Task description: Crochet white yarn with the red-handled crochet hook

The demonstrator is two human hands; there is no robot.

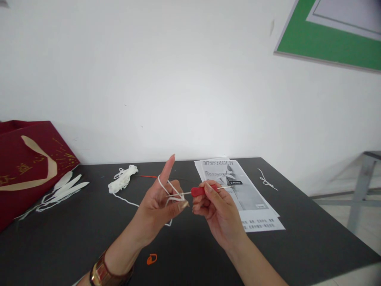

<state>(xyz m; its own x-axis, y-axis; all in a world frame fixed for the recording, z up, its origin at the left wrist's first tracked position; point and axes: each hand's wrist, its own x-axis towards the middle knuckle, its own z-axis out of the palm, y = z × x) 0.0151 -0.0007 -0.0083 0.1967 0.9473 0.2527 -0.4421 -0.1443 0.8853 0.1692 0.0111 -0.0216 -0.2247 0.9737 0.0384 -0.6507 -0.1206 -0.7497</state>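
Observation:
My left hand (159, 208) is closed, thumb against the curled fingers, pinching white yarn (162, 183). Its index finger points up with the yarn looped round it. My right hand (216, 208) grips the red handle of a crochet hook (198, 192). The hook's thin metal shaft reaches left into the yarn at my left fingertips; a second metal end sticks out to the right of the handle. From a loose white yarn bundle (122, 179) on the table, a strand runs toward my left hand.
Printed sheets (264, 226) lie at the back right of the black table (184, 258). A short white yarn piece (266, 180) is beyond them. An orange stitch marker (151, 259) lies in front. White crocheted strips (67, 190) rest at left beside a dark red bag (38, 137). A wall stands behind.

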